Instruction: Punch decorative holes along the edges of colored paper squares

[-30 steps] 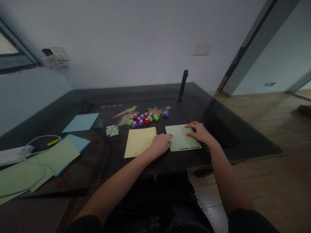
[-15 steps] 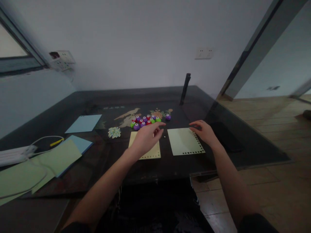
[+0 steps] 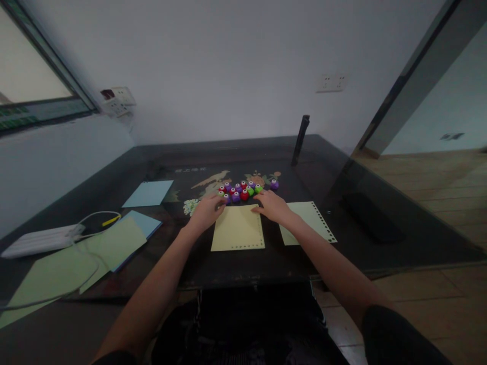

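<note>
A yellow sheet of paper (image 3: 238,230) with small holes along its near and right edges lies on the dark table. At its upper left corner rests my left hand (image 3: 207,210), fingers curved and apart, beside the row of small round hole punchers (image 3: 236,196) with eye-like tops. My right hand (image 3: 274,205) is at the upper right corner, thumb over the paper's edge and index finger reaching by a green puncher (image 3: 258,188). Both hands seem to hold nothing. A pale sheet (image 3: 310,223) with larger punched holes lies partly under my right forearm.
A pile of small paper bits (image 3: 189,206) is partly hidden by my left hand. Blue sheet (image 3: 148,193), green sheets (image 3: 68,261) and a white power strip (image 3: 41,241) with a cable lie left. A black upright post (image 3: 300,140) and a dark flat object (image 3: 372,218) are right.
My left hand has moved back off the yellow sheet to its upper left corner. My right hand has left the pale sheet and moved left to the yellow one. The view has shifted.
</note>
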